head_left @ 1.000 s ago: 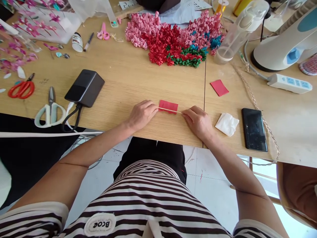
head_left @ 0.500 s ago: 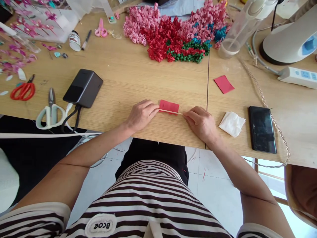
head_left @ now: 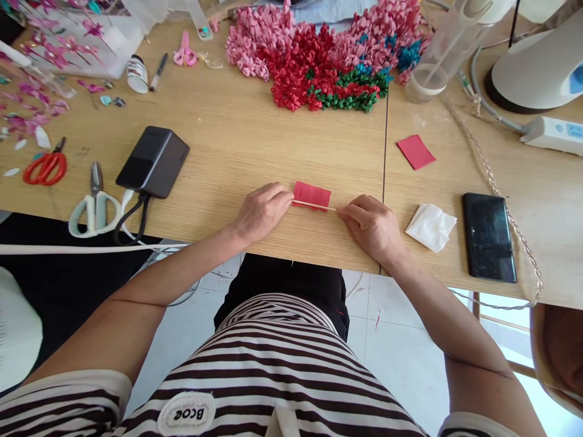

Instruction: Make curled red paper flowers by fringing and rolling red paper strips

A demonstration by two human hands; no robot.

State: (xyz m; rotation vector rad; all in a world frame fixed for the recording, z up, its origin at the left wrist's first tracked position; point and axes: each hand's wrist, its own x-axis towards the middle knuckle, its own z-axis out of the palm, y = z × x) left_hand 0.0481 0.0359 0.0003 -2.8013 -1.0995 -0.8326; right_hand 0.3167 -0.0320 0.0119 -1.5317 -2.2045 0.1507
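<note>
A thin pale stick [head_left: 314,205] lies across the lower part of a small red fabric piece [head_left: 312,192] on the table. My left hand [head_left: 264,211] is closed on the stick's left end, beside the red piece. Its right end is pinched by my right hand [head_left: 371,223], a little to the right of the piece. A second red square [head_left: 416,152] lies flat beyond my right hand. Just right of that hand rests a folded white tissue [head_left: 431,227].
A black phone [head_left: 489,238] lies at the right, by a twisted cord. On the left are a dark power bank [head_left: 153,162], white-handled scissors [head_left: 95,209] and red-handled scissors [head_left: 46,168]. Heaped fabric flowers [head_left: 314,60] and a clear bottle [head_left: 437,57] stand at the back.
Both hands keep their grip on the stick, nearly in the same place. The view has shifted slightly, so things on the right appear a little farther right.
</note>
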